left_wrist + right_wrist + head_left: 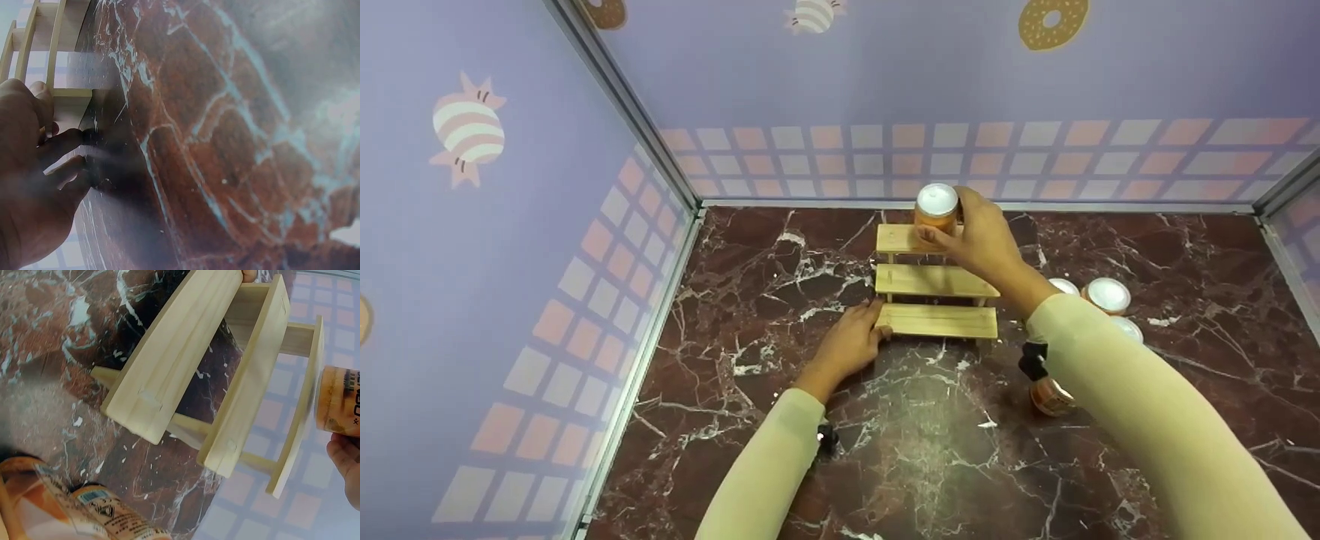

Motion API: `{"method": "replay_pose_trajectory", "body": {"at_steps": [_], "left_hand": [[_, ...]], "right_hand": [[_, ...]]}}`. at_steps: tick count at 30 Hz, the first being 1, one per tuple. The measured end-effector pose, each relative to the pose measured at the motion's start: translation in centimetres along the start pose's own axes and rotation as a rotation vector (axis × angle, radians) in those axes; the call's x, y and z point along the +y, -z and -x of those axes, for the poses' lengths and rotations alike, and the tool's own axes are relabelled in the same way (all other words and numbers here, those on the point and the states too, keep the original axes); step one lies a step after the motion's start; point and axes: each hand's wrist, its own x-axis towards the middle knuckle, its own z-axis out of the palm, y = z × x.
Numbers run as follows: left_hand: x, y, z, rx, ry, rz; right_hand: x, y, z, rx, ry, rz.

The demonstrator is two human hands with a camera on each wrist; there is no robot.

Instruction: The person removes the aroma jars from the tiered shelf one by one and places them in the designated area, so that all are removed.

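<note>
A small three-step wooden rack (937, 321) stands on the dark marbled tabletop. My right hand (988, 238) grips an orange can (936, 214) with a white top, holding it upright at the highest step. In the right wrist view the can (340, 398) is right at the far step's surface, and only a few fingers (347, 464) show below it. My left hand (847, 341) holds the left end of the lowest step. The left wrist view shows its thumb and forefinger around the rack's corner (73, 93), the other fingers bent near the tabletop.
Several more orange cans stand right of the rack, partly behind my right forearm, including one can (1107, 295) at the back and another can (1050, 397) nearer me. Patterned walls (825, 90) enclose the marbled tabletop (780, 300) at the back and sides.
</note>
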Motion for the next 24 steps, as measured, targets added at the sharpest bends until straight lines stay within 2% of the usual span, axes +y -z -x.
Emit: {"method": "replay_pose_trajectory", "body": {"at_steps": [11,17,24], "left_hand": [[0.0,-0.2,0.0,-0.011,-0.005,0.005],[0.0,-0.2,0.0,0.006,-0.011,0.004],[0.0,0.2,-0.2,-0.016,0.002,0.019]], "right_hand": [[0.6,1.8,1.4,0.000,0.035,0.013],[1.1,2.9,2.4,0.033,0.072,0.004],[1.9,4.6,3.6,0.061,0.076,0.019]]}}
